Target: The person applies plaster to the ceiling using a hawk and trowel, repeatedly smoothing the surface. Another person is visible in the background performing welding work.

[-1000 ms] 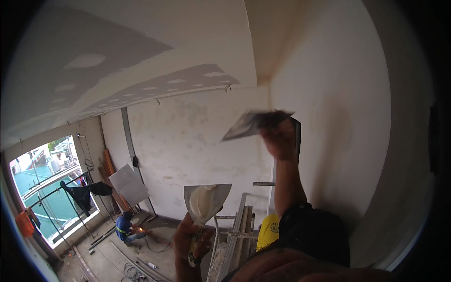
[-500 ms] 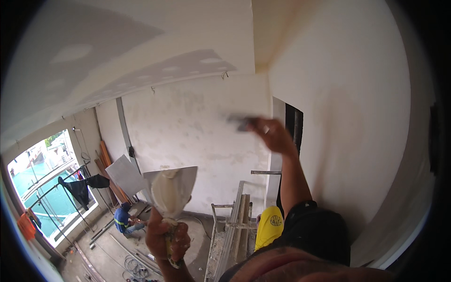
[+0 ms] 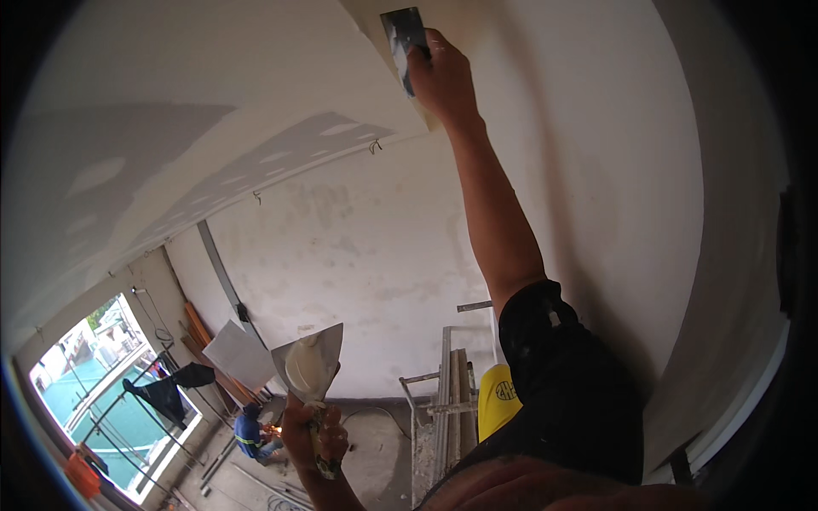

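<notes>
My left hand [image 3: 313, 434], low and left of centre, is closed round the handle of a wide putty knife [image 3: 332, 358], held upright with a lump of creamy compound [image 3: 303, 364] on its blade. My right hand [image 3: 441, 77] reaches high, fingers gripping a flat metal spreading blade [image 3: 397, 32] at the edge where the lowered ceiling [image 3: 281, 51] meets the beige recess in the upper corner. Whether the blade touches the surface I cannot tell. The white side wall [image 3: 613, 170] rises to the right of my raised arm.
Below are scaffold planks and rails [image 3: 452, 409] and yellow fabric [image 3: 494, 404]. A co-worker in blue [image 3: 249, 434] crouches on the floor beside a bright spark, with pipes and cables nearby. At the left are a window [image 3: 111, 383], propped boards [image 3: 243, 349] and draped dark cloth [image 3: 153, 400].
My right hand has risen sharply from mid-wall height to the ceiling edge with its blade. My left hand with the loaded knife has shifted left from where it was a second ago.
</notes>
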`<state>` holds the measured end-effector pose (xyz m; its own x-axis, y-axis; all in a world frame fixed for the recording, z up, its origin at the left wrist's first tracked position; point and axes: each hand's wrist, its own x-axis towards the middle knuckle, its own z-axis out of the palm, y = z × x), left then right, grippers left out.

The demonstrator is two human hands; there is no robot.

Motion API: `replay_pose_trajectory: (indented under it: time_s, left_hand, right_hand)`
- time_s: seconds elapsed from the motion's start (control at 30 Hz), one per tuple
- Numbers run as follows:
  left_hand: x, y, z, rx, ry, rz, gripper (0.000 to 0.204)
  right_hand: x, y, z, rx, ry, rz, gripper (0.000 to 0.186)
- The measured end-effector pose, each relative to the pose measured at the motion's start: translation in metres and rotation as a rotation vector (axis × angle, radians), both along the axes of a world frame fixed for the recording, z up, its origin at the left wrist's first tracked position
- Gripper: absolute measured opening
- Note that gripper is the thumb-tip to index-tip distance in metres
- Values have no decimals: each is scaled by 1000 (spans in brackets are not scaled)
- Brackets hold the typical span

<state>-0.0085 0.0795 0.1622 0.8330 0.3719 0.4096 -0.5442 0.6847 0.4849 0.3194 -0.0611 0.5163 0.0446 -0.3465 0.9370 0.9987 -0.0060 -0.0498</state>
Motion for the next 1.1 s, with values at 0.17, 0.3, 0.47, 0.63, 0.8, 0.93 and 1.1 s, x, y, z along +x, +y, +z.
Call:
replay_pose_trajectory:
  time_s: [0.17,0.3,0.47,0.63,0.8,0.93,1.1]
  left_hand:
    - [-10,4,-3,-73,16,-86,74]
    - [-7,4,-7,37,-41,-49,72]
    - [-8,-3,-5,-16,-28,-63,72]
    - [-14,-2,-4,-68,37,-80,74]
    - [-14,-2,-4,-76,37,-79,71]
    - [-14,-3,-4,-111,28,-71,69]
    - [-13,-8,0,-26,21,5,73]
  right_hand:
    - [-9,6,5,-89,102,124,32]
    - [5,12,16,-36,38,20,33]
    - [2,14,18,-70,70,59,33]
    - [-8,16,19,-59,56,59,33]
    - [-16,15,18,-60,50,84,34]
    - [-24,12,19,-56,6,86,33]
    - [-40,4,17,-76,23,125,33]
